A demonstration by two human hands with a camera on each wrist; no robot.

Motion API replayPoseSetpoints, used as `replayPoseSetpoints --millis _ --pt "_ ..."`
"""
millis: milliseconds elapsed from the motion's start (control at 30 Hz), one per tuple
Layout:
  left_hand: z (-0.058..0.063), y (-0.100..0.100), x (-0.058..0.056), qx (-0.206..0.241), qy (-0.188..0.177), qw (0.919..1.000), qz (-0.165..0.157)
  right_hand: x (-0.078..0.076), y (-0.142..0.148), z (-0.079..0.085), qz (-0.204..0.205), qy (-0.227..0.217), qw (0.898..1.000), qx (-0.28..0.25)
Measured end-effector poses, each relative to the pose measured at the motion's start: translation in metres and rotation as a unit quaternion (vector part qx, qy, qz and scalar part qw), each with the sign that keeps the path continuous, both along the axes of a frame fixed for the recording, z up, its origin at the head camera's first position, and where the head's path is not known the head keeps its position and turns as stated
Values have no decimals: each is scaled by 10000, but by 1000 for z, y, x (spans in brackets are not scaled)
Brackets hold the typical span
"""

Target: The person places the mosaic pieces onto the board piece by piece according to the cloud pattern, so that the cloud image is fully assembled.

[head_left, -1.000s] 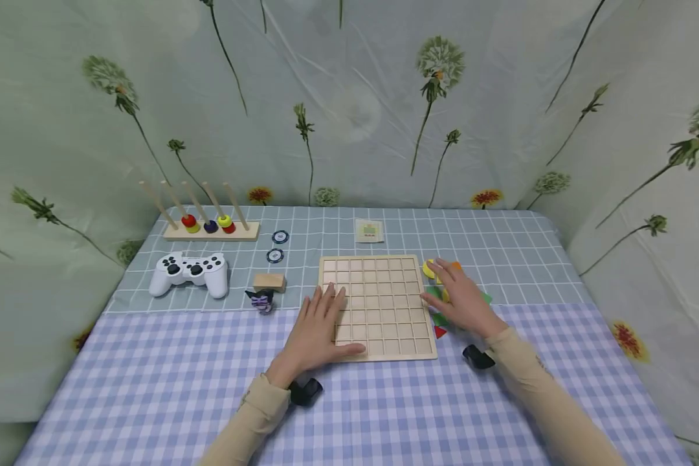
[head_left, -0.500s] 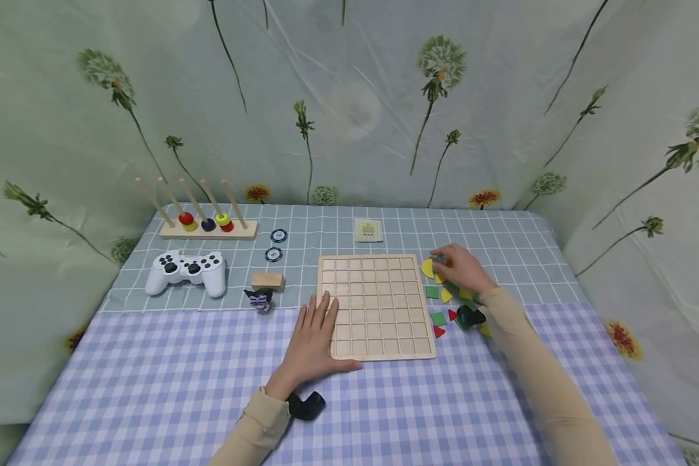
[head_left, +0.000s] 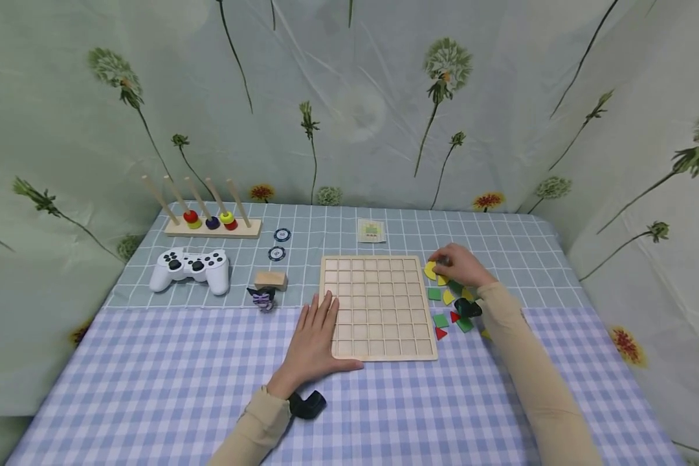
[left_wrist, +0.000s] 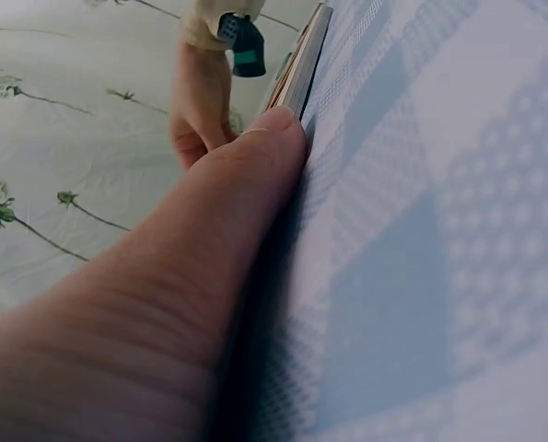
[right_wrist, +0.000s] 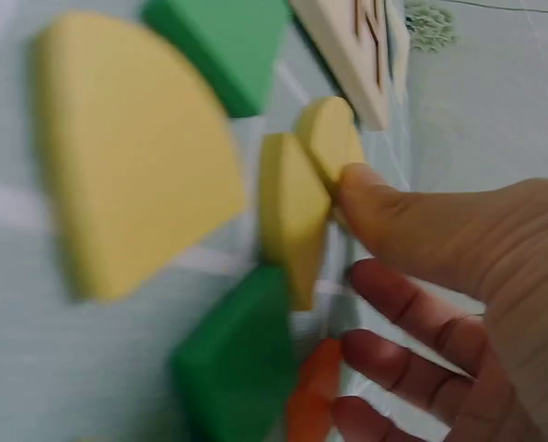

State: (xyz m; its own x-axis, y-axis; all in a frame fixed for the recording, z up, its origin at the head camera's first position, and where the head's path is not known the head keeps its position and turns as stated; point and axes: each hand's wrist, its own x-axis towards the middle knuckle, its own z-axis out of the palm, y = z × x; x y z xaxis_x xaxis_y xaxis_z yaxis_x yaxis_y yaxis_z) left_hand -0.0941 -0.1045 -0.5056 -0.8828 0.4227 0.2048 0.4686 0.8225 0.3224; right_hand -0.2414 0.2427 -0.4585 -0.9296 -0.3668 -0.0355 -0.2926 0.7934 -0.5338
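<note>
My left hand [head_left: 311,346] lies with fingers spread over the left edge of a pale wooden grid board [head_left: 384,304]. Its thumb runs along the board's near edge; in the left wrist view the thumb [left_wrist: 246,175] presses against that edge. Beyond the board's right side, my right hand [head_left: 463,264] has thumb and index finger at a yellow half-round block [head_left: 430,270], pinching its edge. The right wrist view shows the thumb on this yellow block [right_wrist: 327,138], the other fingers curled below. Around the hand lie a yellow quarter-round block [right_wrist: 135,157] and a green block [right_wrist: 241,359].
Red triangles [head_left: 441,333] and green squares [head_left: 440,320] lie right of the board. A patterned card [head_left: 371,231] lies behind it. To the left are a wooden block [head_left: 270,279], small figure [head_left: 263,298], two chips [head_left: 276,253], white game controller [head_left: 190,268] and peg stand [head_left: 212,228].
My right hand has moved back from over the loose blocks to the yellow half-round block, its fingers closing from spread to a pinch. My left hand shifts slightly left, staying on the board.
</note>
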Motion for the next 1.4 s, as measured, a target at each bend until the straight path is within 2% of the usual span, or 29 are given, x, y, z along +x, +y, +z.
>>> replayPoseSetpoints --millis 200,333,433,567,667,833,1133,1400 --pt "2 1 -1 -55 -165 9998 49 -6 -1 6 -259 -584 9976 -280" --pt "2 1 -1 -89 -61 9999 58 -1 -4 7 -508 -466 9966 -458" --pt "2 1 0 -93 -69 9999 70 5 -9 6 -598 -100 9965 -583" --pt "3 2 0 -114 -132 9998 115 11 -25 8 -508 475 9934 -915" --pt "3 2 -1 -154 -181 9996 154 15 -44 11 -329 628 9893 -1273" --pt "4 1 -3 -200 -274 9993 182 19 -76 11 31 358 9855 -1658" --pt "3 1 -3 -223 -327 9990 203 13 -117 2 268 -71 9869 -1590" --pt "3 1 -4 -262 -253 9990 253 9 -141 -4 394 32 9917 -1224"
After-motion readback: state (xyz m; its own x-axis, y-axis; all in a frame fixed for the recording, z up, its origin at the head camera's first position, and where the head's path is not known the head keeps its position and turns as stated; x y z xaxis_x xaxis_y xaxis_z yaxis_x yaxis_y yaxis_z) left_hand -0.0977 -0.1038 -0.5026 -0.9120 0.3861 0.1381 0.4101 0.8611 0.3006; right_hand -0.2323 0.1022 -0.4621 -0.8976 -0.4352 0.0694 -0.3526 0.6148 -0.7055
